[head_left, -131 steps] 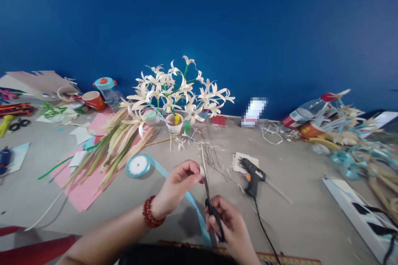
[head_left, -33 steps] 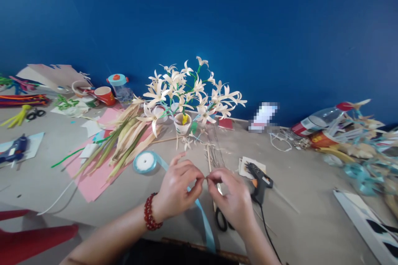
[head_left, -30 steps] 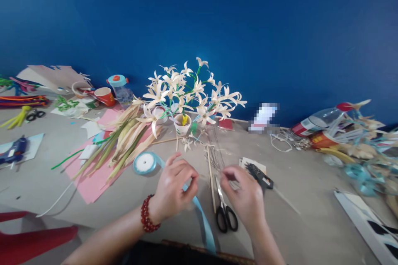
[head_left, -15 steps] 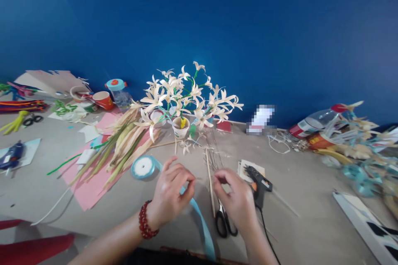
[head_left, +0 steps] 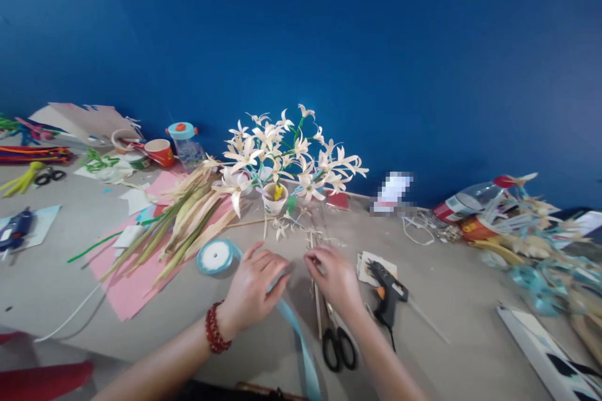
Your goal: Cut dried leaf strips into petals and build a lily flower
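Observation:
My left hand [head_left: 256, 285], with a red bead bracelet at the wrist, hovers over the table. Its fingers are curled together, and whatever they pinch is too small to make out. My right hand [head_left: 335, 277] lies just to its right, fingertips pinched on the thin pale sticks [head_left: 314, 243] lying on the table. Black-handled scissors [head_left: 337, 343] lie below my right hand, untouched. A light blue ribbon [head_left: 297, 333] runs under my left hand from its spool [head_left: 215, 257]. A black glue gun [head_left: 388, 292] rests right of my right hand.
A cup of pale paper-like flowers [head_left: 282, 156] stands behind the hands, with long husk leaves [head_left: 188, 219] on pink paper [head_left: 123, 288] to the left. Cups, a jar, a second pair of scissors and a blue glue gun sit far left. Bottles, ribbon and dried leaves clutter the right.
The scissors have left my right hand and lie on the table. My hands met in a pinch, then parted, and my right hand has moved forward onto the thin sticks.

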`<action>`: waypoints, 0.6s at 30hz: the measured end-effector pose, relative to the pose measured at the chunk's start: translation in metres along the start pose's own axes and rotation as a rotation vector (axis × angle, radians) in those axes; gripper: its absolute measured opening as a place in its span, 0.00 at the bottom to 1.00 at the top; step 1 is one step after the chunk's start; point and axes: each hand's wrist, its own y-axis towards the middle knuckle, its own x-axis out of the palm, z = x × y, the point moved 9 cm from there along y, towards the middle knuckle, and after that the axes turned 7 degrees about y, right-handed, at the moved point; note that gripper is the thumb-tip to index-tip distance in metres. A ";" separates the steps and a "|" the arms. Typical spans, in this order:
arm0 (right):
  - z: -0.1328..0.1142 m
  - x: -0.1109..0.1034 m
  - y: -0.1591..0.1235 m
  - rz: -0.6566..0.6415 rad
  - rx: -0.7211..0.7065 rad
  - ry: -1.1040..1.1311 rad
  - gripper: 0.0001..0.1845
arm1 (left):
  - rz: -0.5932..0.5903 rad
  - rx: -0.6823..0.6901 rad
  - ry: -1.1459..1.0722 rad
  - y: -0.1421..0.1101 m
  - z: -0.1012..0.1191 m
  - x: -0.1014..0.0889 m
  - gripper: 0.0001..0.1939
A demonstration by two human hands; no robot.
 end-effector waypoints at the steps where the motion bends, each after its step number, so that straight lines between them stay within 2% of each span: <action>1: 0.011 0.004 0.011 0.002 0.019 -0.038 0.07 | -0.004 -0.007 0.005 -0.001 -0.003 0.003 0.07; 4: 0.034 0.013 0.043 0.016 0.057 -0.121 0.08 | -0.002 -0.008 0.015 -0.003 -0.009 0.009 0.07; 7: 0.044 0.020 0.064 0.037 0.097 -0.198 0.08 | 0.017 -0.013 0.019 -0.005 -0.012 0.011 0.07; 18: 0.047 0.045 0.074 -0.025 0.214 -0.360 0.06 | 0.002 -0.015 -0.023 -0.006 -0.015 0.016 0.08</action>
